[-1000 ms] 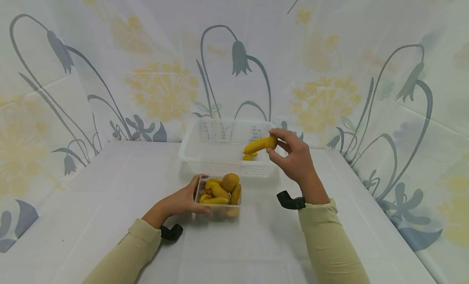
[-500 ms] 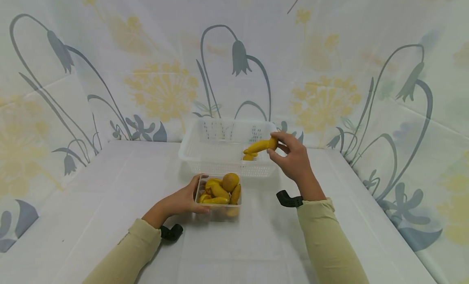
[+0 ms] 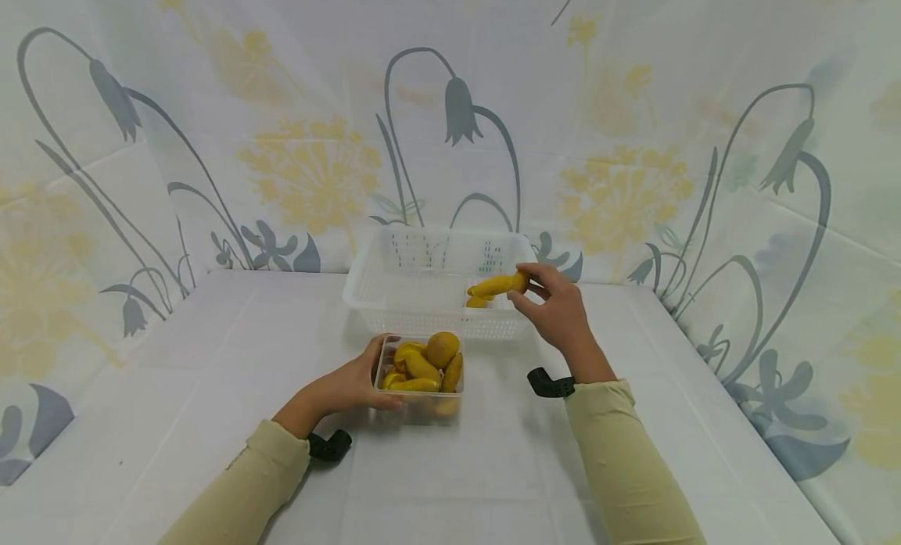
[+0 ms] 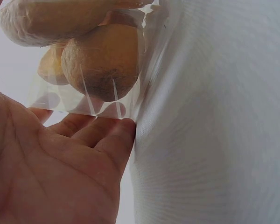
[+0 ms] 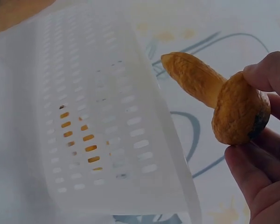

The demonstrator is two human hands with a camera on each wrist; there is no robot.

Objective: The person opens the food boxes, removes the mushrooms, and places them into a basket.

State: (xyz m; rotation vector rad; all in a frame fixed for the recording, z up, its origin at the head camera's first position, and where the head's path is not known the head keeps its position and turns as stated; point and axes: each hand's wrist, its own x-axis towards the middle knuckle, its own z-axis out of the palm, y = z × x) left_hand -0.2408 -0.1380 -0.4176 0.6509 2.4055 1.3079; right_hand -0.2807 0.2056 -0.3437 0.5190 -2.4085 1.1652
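Gripping the clear box (image 3: pixel 422 410) by its side in the curled left hand (image 3: pixel 354 385) and pinching the yellow mushroom (image 3: pixel 496 285) by its cap in the partly closed right hand (image 3: pixel 560 307), over the white basket (image 3: pixel 411 321) ahead of the left, move slowly and squeeze lightly.

A yellow mushroom-shaped piece (image 5: pixel 224 100), dark-blotched on its rounded cap, is held aloft by that cap, stem pointing left, at the right end of a white perforated basket (image 3: pixel 415 323) containing similar yellow pieces (image 3: pixel 479 302). Just in front, a clear box (image 3: pixel 420 408) stands upright, heaped with yellow shapes (image 3: pixel 422 366).
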